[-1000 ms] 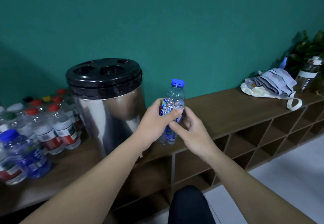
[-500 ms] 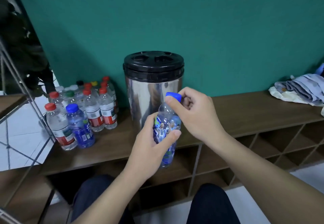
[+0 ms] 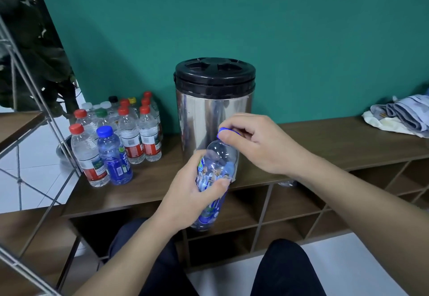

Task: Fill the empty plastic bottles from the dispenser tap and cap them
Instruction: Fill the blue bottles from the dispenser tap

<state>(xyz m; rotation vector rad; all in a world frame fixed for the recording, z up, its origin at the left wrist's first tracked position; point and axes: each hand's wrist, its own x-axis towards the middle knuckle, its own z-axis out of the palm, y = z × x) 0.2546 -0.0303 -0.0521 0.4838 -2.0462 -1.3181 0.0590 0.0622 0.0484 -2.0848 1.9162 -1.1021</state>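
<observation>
The right hand point(image 3: 257, 142) has its grip pinched on the small blue screw cap point(image 3: 223, 130) of a clear plastic bottle with a blue printed label point(image 3: 214, 179). Thumb and forefinger close around the cap's rim, which suits twisting it. Whether the cap is coming off or going on I cannot tell, and I cannot see how much water is inside. The left hand point(image 3: 192, 193) wraps the bottle's middle in a clenched grip, holding it tilted in the air, neck leaning up toward the right hand, likely to brace it against the turn.

The bottle sits directly in front of the shiny steel drum dispenser with a black lid point(image 3: 214, 112), lower than its lid and overlapping its lower wall. The hands and bottle hide where the tap should be. The dispenser stands on a brown wooden worktop point(image 3: 348, 138) with open cubbyholes beneath. To the left of the dispenser stands a cluster of capped clear bottles point(image 3: 130, 133), mostly red-topped, with one blue-tinted bottle point(image 3: 113, 156) at the front. Far to the right of the dispenser lies a heap of folded grey-blue cloth point(image 3: 404, 119).

Half a second ago the right hand already covered the cap and the left held the label. Since then the pose is almost unchanged, with the bottle leaning a little more.
</observation>
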